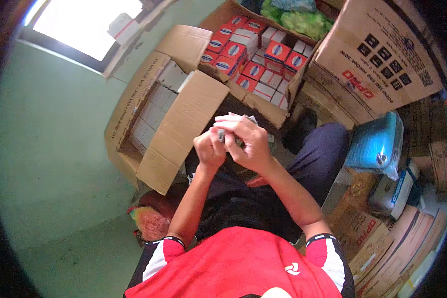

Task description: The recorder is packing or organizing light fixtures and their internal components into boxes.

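Note:
My left hand (pixel 210 149) and my right hand (pixel 249 140) meet in front of me, above my lap. Between them is a small grey thing (pixel 221 134), mostly covered by fingers, so its kind does not show. The left fingers pinch its near end, while the right fingers curl over it from above. Just beyond my hands stands an open carton (pixel 184 134) with rows of small white boxes (pixel 154 111). Farther off, a second open carton (pixel 270 105) holds many small red-and-white boxes (pixel 233 50).
A tall printed carton (pixel 377 59) leans at the far right. Below it are a blue plastic-wrapped package (pixel 375 144) and stacked flat cartons (pixel 392 248). Green plastic bags (pixel 305 25) lie behind the red boxes. A green wall (pixel 59 149) with a window (pixel 79 30) bounds the left.

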A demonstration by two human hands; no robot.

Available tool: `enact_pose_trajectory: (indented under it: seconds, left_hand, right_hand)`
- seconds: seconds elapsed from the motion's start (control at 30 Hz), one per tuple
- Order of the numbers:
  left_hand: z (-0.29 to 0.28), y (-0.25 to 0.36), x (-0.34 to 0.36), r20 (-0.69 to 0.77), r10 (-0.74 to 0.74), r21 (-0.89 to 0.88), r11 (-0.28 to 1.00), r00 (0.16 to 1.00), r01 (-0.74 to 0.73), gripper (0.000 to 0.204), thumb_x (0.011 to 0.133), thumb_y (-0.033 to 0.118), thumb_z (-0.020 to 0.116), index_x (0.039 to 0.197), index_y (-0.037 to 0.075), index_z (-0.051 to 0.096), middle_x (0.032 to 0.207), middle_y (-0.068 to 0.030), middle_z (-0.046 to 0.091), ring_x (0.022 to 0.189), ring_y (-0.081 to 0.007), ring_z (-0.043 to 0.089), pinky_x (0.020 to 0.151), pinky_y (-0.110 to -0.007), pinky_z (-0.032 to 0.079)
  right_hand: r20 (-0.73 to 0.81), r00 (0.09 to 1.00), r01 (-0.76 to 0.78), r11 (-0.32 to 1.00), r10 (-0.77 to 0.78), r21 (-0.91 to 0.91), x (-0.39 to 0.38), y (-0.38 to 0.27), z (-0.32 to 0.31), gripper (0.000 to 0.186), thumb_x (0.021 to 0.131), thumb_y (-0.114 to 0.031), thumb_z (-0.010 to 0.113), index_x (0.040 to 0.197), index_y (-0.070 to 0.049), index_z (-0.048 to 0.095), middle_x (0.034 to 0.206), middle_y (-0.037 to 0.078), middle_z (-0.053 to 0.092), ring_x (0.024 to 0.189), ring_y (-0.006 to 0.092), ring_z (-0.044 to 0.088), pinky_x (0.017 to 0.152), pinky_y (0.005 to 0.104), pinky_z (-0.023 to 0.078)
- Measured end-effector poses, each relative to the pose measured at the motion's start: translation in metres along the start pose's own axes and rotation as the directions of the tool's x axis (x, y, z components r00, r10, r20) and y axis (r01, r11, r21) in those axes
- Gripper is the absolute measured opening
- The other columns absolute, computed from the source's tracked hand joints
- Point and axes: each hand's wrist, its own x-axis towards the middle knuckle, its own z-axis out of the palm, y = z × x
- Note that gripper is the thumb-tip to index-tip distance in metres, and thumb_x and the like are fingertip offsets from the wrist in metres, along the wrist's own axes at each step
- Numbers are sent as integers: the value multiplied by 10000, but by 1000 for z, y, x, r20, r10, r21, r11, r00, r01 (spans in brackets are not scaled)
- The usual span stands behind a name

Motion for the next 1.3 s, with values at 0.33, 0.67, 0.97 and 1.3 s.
enact_pose_trajectory:
  seconds: [0.33,0.67,0.97,1.3]
  left_hand:
    - [7,-6,-16,25,-42,39,998,999,41,525,1100,264,474,636,23,512,535,-148,473,460,-245,530,503,-405,406]
    - [-11,-21,-13,339,-406,-515,675,849,529,114,1080,149,512,1116,51,557,968,-20,554,739,-92,503,732,-285,479]
    - [-7,-9,-12,439,-482,-386,662,759,643,345,1121,280,610,1313,-1,668,1190,-57,713,1099,-147,632,976,-344,507]
    - [-7,-1,9,159,-333,-158,920,929,357,291,1133,220,541,1046,-16,686,834,-53,723,751,-97,651,672,-326,531]
  right_hand:
    - [-8,995,104,995,-104,-15,-12,10,-12,241,935,-81,656,1151,-62,762,1166,160,767,1067,322,755,1000,441,586]
    - [250,674,-235,-119,695,965,-10,63,-38,779,1065,-761,368,1417,-93,564,1236,243,730,989,288,733,914,468,601]
    - [621,753,-590,643,219,488,-32,51,-16,1084,995,-872,134,1657,-32,312,1726,189,244,1650,287,138,1332,432,139]
    - [475,791,-367,920,386,-136,-30,28,-18,770,769,-391,940,1365,-59,585,1057,213,734,1008,380,746,884,467,585]
